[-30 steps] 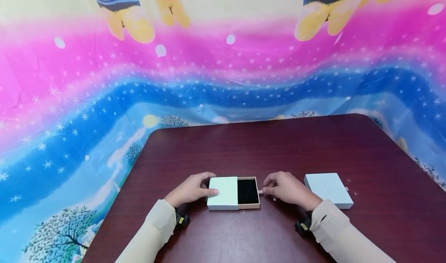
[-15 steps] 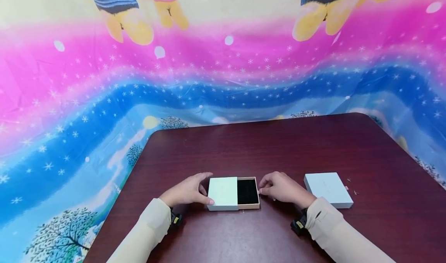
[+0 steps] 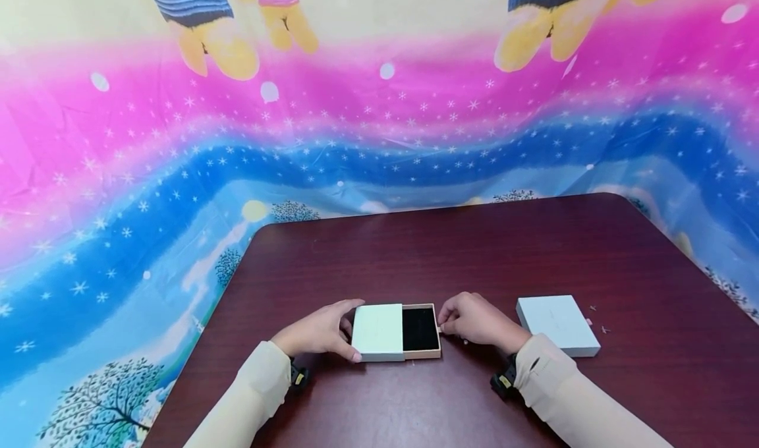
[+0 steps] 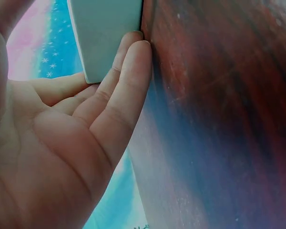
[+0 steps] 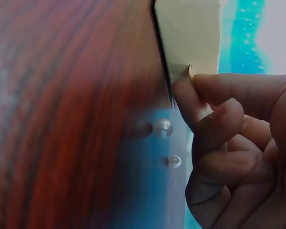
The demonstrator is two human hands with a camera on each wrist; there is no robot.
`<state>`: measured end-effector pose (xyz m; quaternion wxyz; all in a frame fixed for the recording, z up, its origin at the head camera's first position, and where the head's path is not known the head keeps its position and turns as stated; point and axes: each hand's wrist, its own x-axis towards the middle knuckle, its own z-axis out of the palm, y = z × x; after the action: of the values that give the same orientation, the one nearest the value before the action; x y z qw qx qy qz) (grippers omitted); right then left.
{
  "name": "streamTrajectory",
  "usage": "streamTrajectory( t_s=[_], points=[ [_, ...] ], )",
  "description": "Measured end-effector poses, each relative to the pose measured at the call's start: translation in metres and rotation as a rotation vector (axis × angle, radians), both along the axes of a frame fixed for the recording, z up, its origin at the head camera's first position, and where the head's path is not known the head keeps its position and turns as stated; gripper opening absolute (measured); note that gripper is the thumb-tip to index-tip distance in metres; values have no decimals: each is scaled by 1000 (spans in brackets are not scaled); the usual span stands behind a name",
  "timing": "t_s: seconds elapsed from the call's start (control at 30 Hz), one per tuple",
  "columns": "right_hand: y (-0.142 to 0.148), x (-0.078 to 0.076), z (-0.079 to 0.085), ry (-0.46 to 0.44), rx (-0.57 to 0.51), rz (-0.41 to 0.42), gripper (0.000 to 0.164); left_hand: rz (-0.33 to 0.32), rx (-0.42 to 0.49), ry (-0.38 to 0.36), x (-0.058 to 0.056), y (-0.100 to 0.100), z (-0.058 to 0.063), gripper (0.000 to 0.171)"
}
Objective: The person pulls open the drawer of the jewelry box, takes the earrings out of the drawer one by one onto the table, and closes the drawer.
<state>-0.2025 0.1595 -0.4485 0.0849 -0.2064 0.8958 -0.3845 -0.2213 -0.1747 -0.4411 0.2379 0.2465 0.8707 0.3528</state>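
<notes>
A white slide-out box (image 3: 377,333) lies on the table with its drawer (image 3: 422,354) pulled partway out to the right, showing a black lining (image 3: 418,329). My left hand (image 3: 320,329) spans the box's left end, thumb at the front corner and forefinger at the back corner. In the left wrist view, fingertips (image 4: 136,52) lie against the box's end face (image 4: 105,38). My right hand (image 3: 477,319) pinches the small pull tab (image 5: 190,72) on the drawer's right end between thumb and forefinger; its other fingers are curled.
Two pearl-headed pieces, one pearl (image 5: 163,128) and a smaller one (image 5: 174,161), lie on the table beside my right hand. Another white box (image 3: 557,326) sits at the right, with small thin pieces (image 3: 605,329) beyond it. A printed cloth (image 3: 379,105) hangs behind the dark red table (image 3: 415,250).
My left thumb has slid off the box's top to its front left corner. My right hand has shifted slightly left, closer to the drawer. The drawer's opening looks about the same.
</notes>
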Motion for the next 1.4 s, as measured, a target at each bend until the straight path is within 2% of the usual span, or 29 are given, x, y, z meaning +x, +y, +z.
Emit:
streamTrajectory(
  t_s=[0.37,0.83,1.4],
  points=[
    [-1,0,5,40,43,24,18,14,-1,25,1,3,2,106],
    [-2,0,4,36,48,24,15,12,2,58,0,5,1,107],
    [-2,1,4,28,48,21,14,6,15,54,2,10,-2,107]
  ],
)
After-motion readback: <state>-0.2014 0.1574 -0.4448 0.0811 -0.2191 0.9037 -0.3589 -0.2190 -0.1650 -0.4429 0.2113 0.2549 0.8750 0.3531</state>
